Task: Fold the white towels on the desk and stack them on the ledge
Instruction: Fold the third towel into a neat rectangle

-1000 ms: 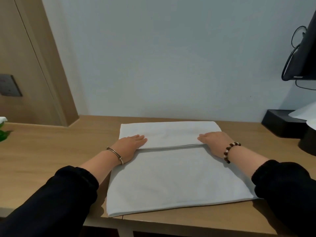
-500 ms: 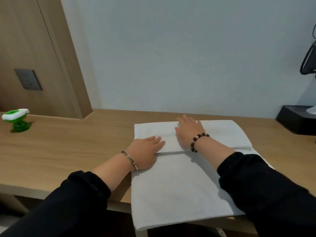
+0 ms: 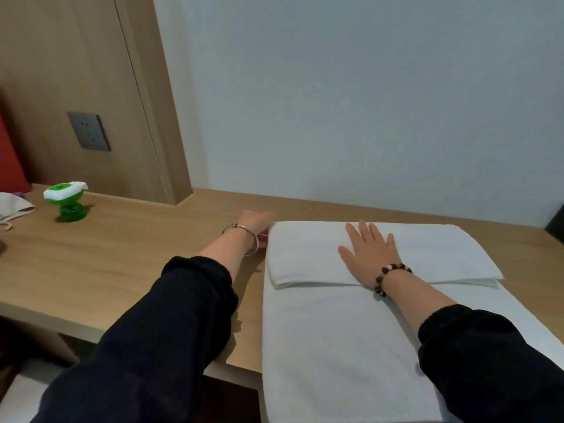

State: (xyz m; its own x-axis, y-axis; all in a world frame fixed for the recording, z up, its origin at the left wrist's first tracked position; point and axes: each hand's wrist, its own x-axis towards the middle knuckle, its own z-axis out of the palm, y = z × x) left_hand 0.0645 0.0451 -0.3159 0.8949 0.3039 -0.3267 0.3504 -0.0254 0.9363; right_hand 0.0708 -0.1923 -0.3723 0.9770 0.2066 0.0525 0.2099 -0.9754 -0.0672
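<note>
Wooden desk (image 3: 122, 264) against a pale wall (image 3: 351, 102), seen from above, looking down at my own arms in black sleeves. A white towel (image 3: 335, 346) lies on the right part of the desk. Its far end is folded back toward me in a thick flap, and its near end hangs over the desk's front edge. My right hand (image 3: 370, 254) lies palm down on the flap, fingers (image 3: 363, 230) straight and spread, with a bead bracelet (image 3: 390, 274) on the wrist. My left hand (image 3: 254, 222), with a thin bangle (image 3: 244, 239) on the wrist, reaches to the towel's far left corner and touches its edge. It is blurred, so I cannot tell whether its fingers pinch the cloth. To the left, a green and white gadget (image 3: 65, 198) stands on the desk below a grey socket (image 3: 89, 131) in a wood panel (image 3: 76, 71).
</note>
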